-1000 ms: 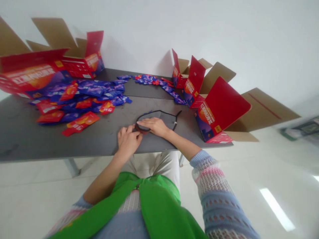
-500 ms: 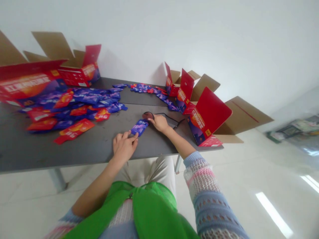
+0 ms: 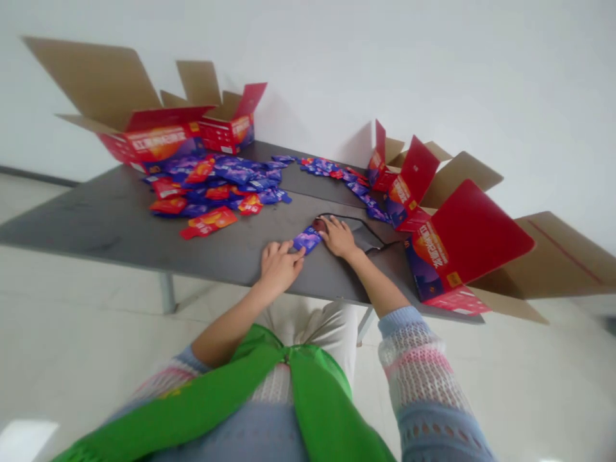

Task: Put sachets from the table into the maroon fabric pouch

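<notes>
My left hand rests near the front edge of the grey table, its fingertips pinching the near end of a small blue sachet. My right hand lies at the sachet's far end, fingers curled over a dark red object that I cannot make out. A flat grey pad with a black cord rim lies under and beside the right hand.
A heap of blue and red sachets covers the table's far left. Open red cartons stand at the back left, behind it, and along the right edge. A trail of sachets runs toward the right cartons.
A blue sachet has come into my hands, held between them since half a second ago. My view has swung so the table sits more to the right.
</notes>
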The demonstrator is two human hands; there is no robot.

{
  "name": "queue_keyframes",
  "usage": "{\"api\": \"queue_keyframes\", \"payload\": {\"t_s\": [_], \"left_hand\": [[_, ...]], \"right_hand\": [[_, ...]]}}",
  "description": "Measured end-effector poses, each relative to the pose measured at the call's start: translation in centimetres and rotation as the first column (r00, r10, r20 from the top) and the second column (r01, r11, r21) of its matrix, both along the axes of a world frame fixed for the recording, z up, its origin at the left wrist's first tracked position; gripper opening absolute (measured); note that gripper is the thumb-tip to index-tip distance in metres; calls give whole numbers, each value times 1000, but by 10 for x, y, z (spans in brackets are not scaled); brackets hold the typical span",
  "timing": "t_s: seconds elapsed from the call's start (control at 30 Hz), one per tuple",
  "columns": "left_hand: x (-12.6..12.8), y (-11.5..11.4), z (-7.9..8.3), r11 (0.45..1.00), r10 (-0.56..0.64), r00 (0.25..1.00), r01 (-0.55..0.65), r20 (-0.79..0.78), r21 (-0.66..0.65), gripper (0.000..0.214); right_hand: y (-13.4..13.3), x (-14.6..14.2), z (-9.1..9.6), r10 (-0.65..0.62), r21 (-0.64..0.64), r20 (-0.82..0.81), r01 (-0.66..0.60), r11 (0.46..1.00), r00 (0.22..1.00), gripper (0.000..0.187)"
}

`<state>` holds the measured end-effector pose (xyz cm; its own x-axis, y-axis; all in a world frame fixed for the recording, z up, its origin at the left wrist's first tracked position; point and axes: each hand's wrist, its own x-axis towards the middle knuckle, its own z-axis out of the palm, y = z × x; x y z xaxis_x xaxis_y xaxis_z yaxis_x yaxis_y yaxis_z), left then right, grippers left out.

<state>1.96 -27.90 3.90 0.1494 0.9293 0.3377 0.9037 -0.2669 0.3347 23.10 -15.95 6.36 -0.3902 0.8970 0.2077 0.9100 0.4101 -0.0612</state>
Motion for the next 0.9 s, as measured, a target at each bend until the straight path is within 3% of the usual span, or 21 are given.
{"api": "queue_keyframes", "payload": {"t_s": [0.13,0.27,0.4,0.5,0.67,0.77,0.9], "left_hand": [[0,-1,-1,1000,10,1000,-10,9,-7,38],[0,-1,0,1000,-4,1000,4,15,15,38],[-2,0,0,1000,-16,1000,16,18,23,38],[-3,0,0,1000,-27,999,27,23,1,36],[-5,-1,2,999,-45,999,45,2,-9,39],[-5,-2,3,999,-43,999,43,-7,5,41],[-5,-5,1,1000,-27,1000,27,11,5,41]], "right_hand": [[14,17,15,-37,-37,-61,35,999,997,56],[1,28,33,-16,-24,-118,14,1000,993,71],[-24,16,34,275,27,-210,-276,961,938,74],[-37,-1,18,416,-27,-108,-421,907,903,66],[-25,-8,-2,338,-34,20,-337,941,941,63],[-2,0,-2,173,-33,18,-172,985,985,66],[17,10,-3,10,-3,29,-10,1000,1000,64]]}}
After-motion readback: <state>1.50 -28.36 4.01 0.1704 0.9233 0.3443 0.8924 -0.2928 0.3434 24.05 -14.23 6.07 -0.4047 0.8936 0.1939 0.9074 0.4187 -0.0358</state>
